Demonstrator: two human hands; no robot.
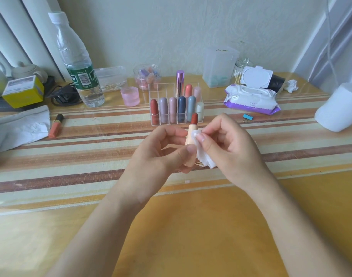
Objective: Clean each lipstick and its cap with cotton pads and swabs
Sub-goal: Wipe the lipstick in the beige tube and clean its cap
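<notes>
Far left of the desk (211,226): a yellow box (23,90) and a sheet of crumpled white paper (25,126). Just right of the paper, a capped orange lipstick (56,125) lies flat on the striped surface. Behind it, a clear water bottle (79,62) stands upright, with a pink jar (130,96) to its right.

Centre rear: a clear organiser (161,88) holds a row of capped lipsticks upright in separate compartments.

Centre front: the left hand (161,154) grips the peach lipstick (192,140) by its lower barrel, fingers and thumb curled round it. The lipstick is uncapped, near upright, red bullet exposed, held above the desk just in front of the organiser. The right hand (231,142) pinches a white cotton pad (205,156) between thumb and forefinger, pressing it against the barrel's right side; the remaining fingers are loosely curled.

Right: an open pack of wet wipes (251,96), a jar of cotton swabs (238,75) behind it, a blue binder clip (246,117) in front, and a white roll (339,108) at the edge.
</notes>
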